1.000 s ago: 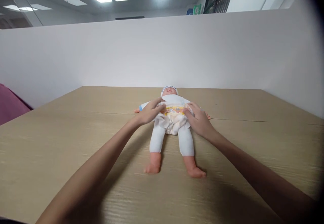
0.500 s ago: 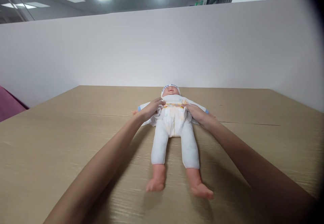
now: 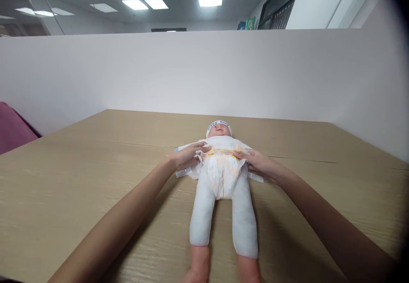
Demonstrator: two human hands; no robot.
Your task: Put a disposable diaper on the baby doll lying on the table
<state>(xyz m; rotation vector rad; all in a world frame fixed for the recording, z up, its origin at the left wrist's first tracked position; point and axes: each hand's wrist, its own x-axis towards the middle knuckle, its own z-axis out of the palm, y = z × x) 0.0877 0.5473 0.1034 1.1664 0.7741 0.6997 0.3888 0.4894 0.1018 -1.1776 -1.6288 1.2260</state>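
Observation:
A baby doll (image 3: 200, 219) in white clothing and a printed headband lies on its back, its feet toward me. A white diaper (image 3: 220, 176) with a yellow patterned waistband covers its lower belly and hips. My left hand (image 3: 189, 156) holds the diaper's upper left corner, fingers reaching over the waistband. At the opposite corner, my right hand (image 3: 255, 161) has its fingers closed on the diaper's edge. A pale fastening tab (image 3: 183, 173) sticks out below my left hand, and another tab (image 3: 256, 177) below my right. Both doll's arms are partly hidden behind my hands.
The doll lies on a wide tan table (image 3: 79, 180) with a thin seam across it. A white partition (image 3: 159, 70) stands behind the table's far edge. Something purple (image 3: 15, 127) shows at the left edge of view.
The view has shifted, so the doll sits lower and its feet are partly cut off. My hands have spread slightly at the diaper's sides, and both fastening tabs now show.

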